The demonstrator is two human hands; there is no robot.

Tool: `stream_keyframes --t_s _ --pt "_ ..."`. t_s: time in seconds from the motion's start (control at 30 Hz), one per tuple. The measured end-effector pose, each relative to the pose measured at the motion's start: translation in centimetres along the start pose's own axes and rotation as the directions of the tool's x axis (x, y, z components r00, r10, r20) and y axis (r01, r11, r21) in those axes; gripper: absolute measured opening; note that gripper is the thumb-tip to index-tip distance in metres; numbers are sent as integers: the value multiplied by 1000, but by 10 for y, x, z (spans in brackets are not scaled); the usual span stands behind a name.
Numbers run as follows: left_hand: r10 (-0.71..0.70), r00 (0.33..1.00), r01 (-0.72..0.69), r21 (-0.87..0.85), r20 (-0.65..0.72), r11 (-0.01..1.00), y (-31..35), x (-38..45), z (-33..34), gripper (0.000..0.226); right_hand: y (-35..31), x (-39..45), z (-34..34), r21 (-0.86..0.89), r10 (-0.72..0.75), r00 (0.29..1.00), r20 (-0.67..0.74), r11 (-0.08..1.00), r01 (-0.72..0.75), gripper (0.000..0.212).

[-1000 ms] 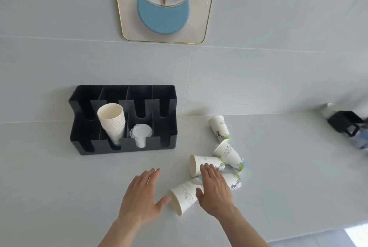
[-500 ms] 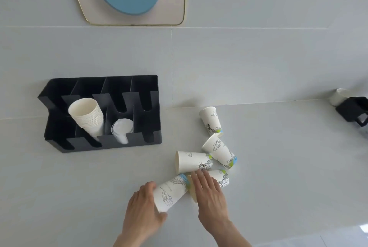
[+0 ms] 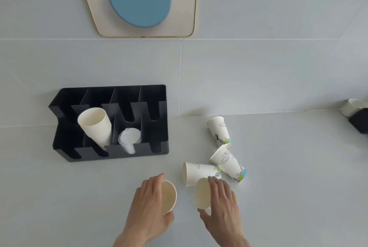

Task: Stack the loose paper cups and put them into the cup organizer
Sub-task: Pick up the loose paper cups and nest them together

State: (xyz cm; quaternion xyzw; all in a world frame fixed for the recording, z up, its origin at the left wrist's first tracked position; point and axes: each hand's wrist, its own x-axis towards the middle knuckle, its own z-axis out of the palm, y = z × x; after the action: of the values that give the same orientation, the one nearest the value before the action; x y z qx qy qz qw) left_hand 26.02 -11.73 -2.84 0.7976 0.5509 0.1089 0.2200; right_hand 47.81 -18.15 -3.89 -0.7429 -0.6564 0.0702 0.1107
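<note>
Head view: your hands each hold one cup.
Left hand (image 3: 148, 208) fingers wrap a cup (image 3: 168, 197); right hand (image 3: 224, 205) fingers grip another (image 3: 203, 194), mouths facing.

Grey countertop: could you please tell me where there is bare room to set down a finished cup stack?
Bare grey countertop lies in front of the black plastic cup organizer, left of the left hand. It is crowded around the three loose printed paper cups by the right hand.

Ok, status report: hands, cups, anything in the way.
Left hand grips one cup, right hand another. Three loose cups on counter. Organizer part filled; path clear.
</note>
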Motion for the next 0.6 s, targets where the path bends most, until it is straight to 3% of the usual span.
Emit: stream_keyframes --t_s 0.1,0.23,0.4,0.6 --pt "21 1000 -21 -103 0 995 -4 -2 9 95 -5 9 -27 257 75 981 -178 966 -27 95" --pt "-10 1000 6 -224 -17 975 -9 -4 14 107 -27 24 -73 532 154 946 -285 846 23 96" --pt "-116 993 99 -390 -22 916 -15 -14 24 116 -56 18 -91 729 42 985 -168 678 96 87" --pt "-226 974 186 -514 -15 837 -8 -8 27 113 -63 12 -50 642 -119 992 -35 758 114 92"
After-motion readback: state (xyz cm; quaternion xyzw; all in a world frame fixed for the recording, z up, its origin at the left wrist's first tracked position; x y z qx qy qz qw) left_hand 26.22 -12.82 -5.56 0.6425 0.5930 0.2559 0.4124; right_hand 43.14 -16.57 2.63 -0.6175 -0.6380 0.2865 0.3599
